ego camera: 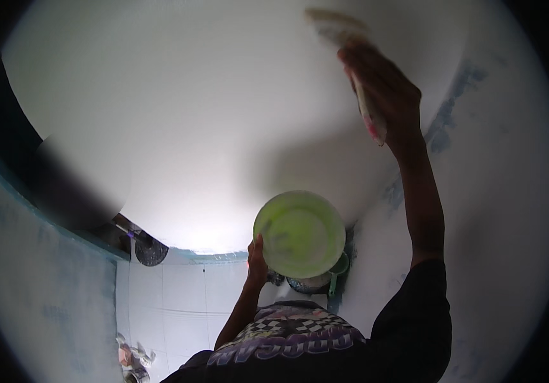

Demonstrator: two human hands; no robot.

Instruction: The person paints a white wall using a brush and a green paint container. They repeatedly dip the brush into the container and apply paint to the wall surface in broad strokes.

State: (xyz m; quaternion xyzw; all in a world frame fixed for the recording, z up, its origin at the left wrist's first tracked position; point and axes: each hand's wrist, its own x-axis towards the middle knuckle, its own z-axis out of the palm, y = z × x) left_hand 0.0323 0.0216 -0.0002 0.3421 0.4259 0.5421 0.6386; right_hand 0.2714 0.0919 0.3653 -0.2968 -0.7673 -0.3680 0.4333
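My right hand (pixel 379 81) is raised at the upper right, closed around the handle of a wide paintbrush (pixel 341 26). The brush head looks blurred and lies over a white wall (pixel 197 119); whether its bristles touch the wall I cannot tell. Lower down, in front of my chest, my left hand (pixel 256 261) grips the left rim of a round light-green plastic bowl or lid (pixel 300 234), thumb on its near face. Whitish smears mark the green surface. The fingers of the left hand behind it are hidden.
Bluish patches mark the right wall (pixel 447 115). Beneath the green vessel are a dark speckled container (pixel 305 286) and a green handled dipper (pixel 339 268). A speckled dark round object (pixel 150 251) stands by the dark opening at left. Small items (pixel 133 356) lie on the tiled floor (pixel 183 292).
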